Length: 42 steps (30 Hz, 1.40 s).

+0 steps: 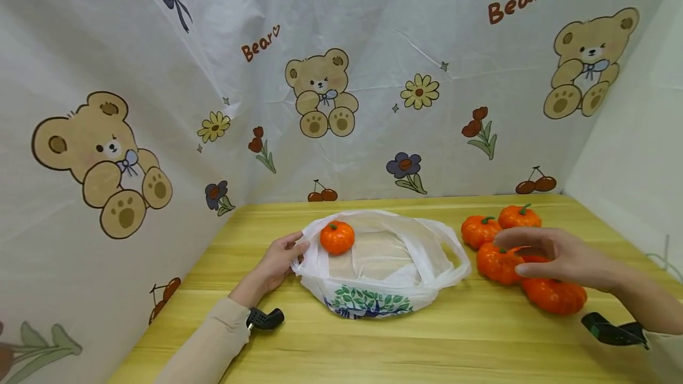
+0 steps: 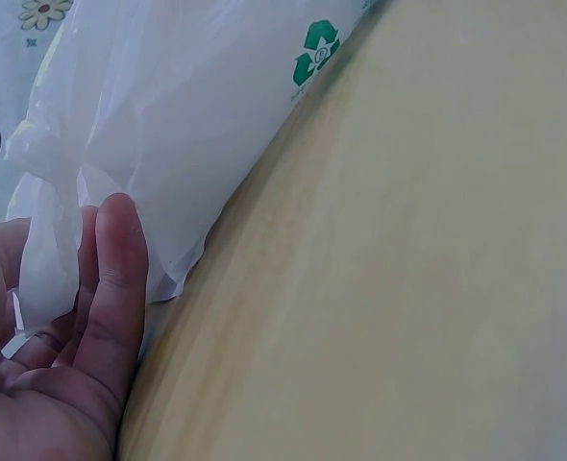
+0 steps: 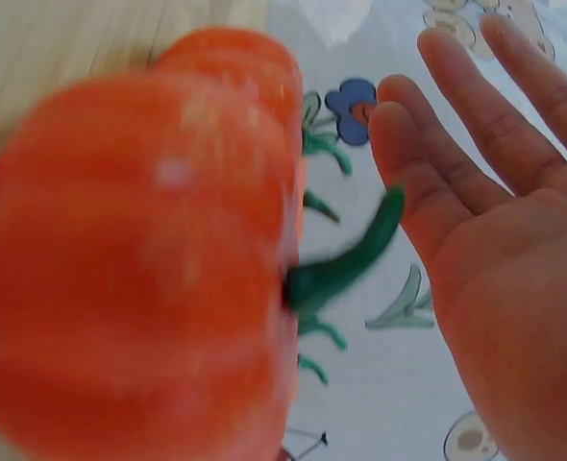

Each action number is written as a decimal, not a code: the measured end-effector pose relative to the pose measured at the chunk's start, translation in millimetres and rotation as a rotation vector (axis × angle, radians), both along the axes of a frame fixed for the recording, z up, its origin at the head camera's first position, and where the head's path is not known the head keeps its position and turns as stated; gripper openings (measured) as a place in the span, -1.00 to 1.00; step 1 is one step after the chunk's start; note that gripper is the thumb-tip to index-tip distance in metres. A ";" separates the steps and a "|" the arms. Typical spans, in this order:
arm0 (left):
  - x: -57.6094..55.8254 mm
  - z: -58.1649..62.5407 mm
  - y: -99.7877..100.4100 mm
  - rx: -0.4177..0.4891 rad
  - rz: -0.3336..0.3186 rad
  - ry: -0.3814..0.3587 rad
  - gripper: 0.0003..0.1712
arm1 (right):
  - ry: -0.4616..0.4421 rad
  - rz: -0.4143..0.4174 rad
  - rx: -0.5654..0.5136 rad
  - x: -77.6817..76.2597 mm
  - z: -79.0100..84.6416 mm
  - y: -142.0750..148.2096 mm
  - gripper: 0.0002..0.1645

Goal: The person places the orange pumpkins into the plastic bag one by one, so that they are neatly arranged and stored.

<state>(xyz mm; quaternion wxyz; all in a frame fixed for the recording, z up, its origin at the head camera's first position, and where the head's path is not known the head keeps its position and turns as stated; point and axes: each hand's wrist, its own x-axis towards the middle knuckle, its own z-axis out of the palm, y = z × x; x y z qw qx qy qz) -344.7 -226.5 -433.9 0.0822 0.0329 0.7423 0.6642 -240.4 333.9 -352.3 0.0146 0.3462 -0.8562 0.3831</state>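
A white plastic bag with a printed green tree lies with its mouth spread wide on the table. One small orange pumpkin sits inside, toward the left. At the bag's left edge, my left hand holds the plastic; in the left wrist view a fold of it passes between thumb and fingers. On the right, my right hand hovers over a cluster of orange pumpkins, its fingers apart and nothing between them. The right wrist view shows a near pumpkin with a green stem, clear of the palm.
Several pumpkins stand right of the bag, among them a back one and a front one. A bear-patterned cloth hangs behind the wooden table and along its left side. A white wall borders the right.
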 end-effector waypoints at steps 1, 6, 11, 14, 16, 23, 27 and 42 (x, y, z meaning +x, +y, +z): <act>0.0 -0.1 0.0 -0.001 -0.003 0.000 -0.28 | 0.000 -0.011 0.004 0.4 -0.5 3.7 -0.44; -1.1 -2.0 -0.1 0.002 -0.002 -0.007 -0.29 | -0.046 -0.036 -0.004 1.2 -5.2 22.6 -0.43; -2.2 -3.5 -0.5 0.004 -0.009 -0.011 -0.28 | -0.079 -0.019 -0.008 -1.0 -13.7 41.9 -0.43; -2.0 -2.8 0.1 0.006 -0.016 -0.008 -0.27 | -0.113 0.028 -0.005 -3.8 -18.8 52.6 -0.43; -1.9 -2.2 0.7 0.007 -0.017 -0.008 -0.28 | -0.143 0.061 -0.006 -5.5 -21.9 58.6 -0.44; -1.8 -2.3 0.8 -0.003 -0.009 -0.006 -0.27 | -0.203 0.125 -0.024 -10.2 -30.4 68.0 -0.42; 0.2 -2.7 0.0 0.002 0.004 -0.008 -0.27 | -0.238 0.131 -0.022 -12.0 -35.4 70.6 -0.39; -0.2 -3.2 -1.1 0.010 0.012 -0.018 -0.26 | -0.496 0.051 0.029 -11.2 -39.9 82.6 -0.41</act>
